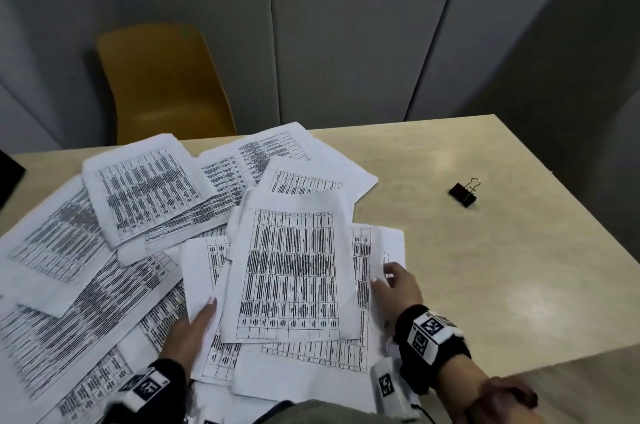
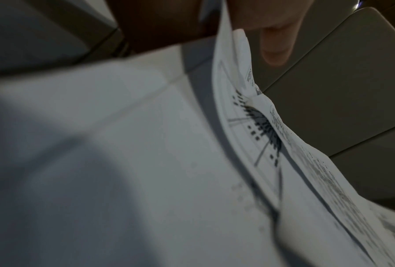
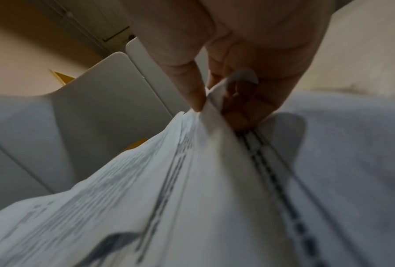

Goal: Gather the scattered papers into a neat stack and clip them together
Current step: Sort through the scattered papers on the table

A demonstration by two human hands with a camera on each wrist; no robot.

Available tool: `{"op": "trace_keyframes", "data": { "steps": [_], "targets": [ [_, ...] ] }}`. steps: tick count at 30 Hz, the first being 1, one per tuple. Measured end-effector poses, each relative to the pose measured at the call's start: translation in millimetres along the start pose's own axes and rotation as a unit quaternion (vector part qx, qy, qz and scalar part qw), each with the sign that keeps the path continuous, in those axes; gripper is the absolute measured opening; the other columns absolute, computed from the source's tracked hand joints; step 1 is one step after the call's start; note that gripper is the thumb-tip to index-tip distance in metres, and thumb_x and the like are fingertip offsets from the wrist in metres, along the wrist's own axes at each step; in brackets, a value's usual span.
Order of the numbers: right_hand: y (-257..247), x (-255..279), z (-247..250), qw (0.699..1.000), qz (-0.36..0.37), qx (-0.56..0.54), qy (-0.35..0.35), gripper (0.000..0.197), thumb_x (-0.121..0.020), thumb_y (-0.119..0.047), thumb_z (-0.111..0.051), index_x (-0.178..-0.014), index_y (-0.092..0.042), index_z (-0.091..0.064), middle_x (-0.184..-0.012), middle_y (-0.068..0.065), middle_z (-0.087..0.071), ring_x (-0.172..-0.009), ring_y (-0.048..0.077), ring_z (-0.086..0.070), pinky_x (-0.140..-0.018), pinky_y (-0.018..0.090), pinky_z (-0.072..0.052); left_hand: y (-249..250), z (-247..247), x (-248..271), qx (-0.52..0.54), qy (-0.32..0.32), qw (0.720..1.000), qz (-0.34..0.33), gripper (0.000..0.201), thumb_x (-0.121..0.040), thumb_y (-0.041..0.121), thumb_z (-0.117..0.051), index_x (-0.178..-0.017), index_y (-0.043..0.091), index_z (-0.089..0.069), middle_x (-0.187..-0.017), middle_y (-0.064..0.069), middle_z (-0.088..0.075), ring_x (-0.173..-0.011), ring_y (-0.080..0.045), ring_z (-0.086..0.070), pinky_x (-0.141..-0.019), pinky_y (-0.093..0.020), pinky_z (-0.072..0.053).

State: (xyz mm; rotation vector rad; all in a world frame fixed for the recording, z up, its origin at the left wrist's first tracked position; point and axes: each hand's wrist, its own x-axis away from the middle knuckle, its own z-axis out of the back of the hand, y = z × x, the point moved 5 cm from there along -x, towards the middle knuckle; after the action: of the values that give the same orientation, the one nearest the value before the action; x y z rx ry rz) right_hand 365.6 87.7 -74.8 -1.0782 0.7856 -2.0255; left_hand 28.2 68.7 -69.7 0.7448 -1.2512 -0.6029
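Observation:
Printed white sheets lie scattered and overlapping across the left half of the beige table. Both hands hold a raised top sheet with a printed grid, near me. My left hand grips its left edge, thumb on top and fingers hidden beneath. My right hand pinches the right edge; in the right wrist view the fingertips close on the paper edge. The left wrist view shows curled sheets below a finger. A black binder clip lies alone to the right, away from both hands.
A yellow chair stands behind the table's far edge, in front of grey wall panels. A dark object sits at the far left edge. The table's right corner and front edge run close to my right forearm.

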Motion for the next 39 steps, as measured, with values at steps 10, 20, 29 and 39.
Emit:
{"op": "trace_keyframes", "data": {
  "steps": [10,20,29,39],
  "targets": [
    [-23,10,-21,0.98,0.047,0.102,-0.163,0.008,-0.086,-0.015,-0.057,-0.083,-0.022,-0.06,-0.084,0.005,-0.068,-0.078,0.022,-0.064,-0.072,0.026,-0.052,-3,2,5,-0.065,0.005,0.998,-0.015,0.019,-0.083,0.018,-0.067,-0.096,0.012,-0.055,-0.1,-0.01,-0.061,-0.098,-0.027,-0.051,-0.096,-0.047,-0.037],
    [-44,1,-37,0.979,0.086,0.084,-0.167,0.022,-0.086,-0.003,-0.049,-0.097,-0.018,-0.062,-0.086,0.005,-0.065,-0.079,0.02,-0.06,-0.068,0.022,-0.047,-14,6,-1,-0.089,-0.025,0.996,-0.005,0.036,-0.084,0.021,-0.066,-0.112,0.008,-0.049,-0.117,-0.015,-0.056,-0.105,-0.029,-0.052,-0.099,-0.046,-0.035],
    [-66,-33,-26,0.99,0.03,-0.101,-0.092,0.031,-0.086,-0.018,-0.064,-0.112,-0.003,-0.056,-0.075,0.006,-0.056,-0.057,0.018,-0.052,-0.061,0.033,-0.05,-6,3,10,-0.035,-0.035,0.998,0.025,0.071,-0.087,0.021,-0.061,-0.144,0.006,-0.021,-0.152,-0.017,-0.025,-0.137,-0.036,-0.028,-0.111,-0.054,-0.02],
    [-50,-13,-42,0.973,0.026,-0.093,-0.211,0.077,-0.055,-0.041,-0.085,-0.114,-0.007,-0.05,-0.09,0.005,-0.069,-0.079,0.012,-0.066,-0.064,0.023,-0.052,13,9,13,0.043,-0.054,0.997,-0.028,0.072,-0.065,0.042,-0.074,-0.119,0.006,-0.044,-0.126,-0.011,-0.055,-0.12,-0.03,-0.047,-0.109,-0.053,-0.028]
  ]
}}
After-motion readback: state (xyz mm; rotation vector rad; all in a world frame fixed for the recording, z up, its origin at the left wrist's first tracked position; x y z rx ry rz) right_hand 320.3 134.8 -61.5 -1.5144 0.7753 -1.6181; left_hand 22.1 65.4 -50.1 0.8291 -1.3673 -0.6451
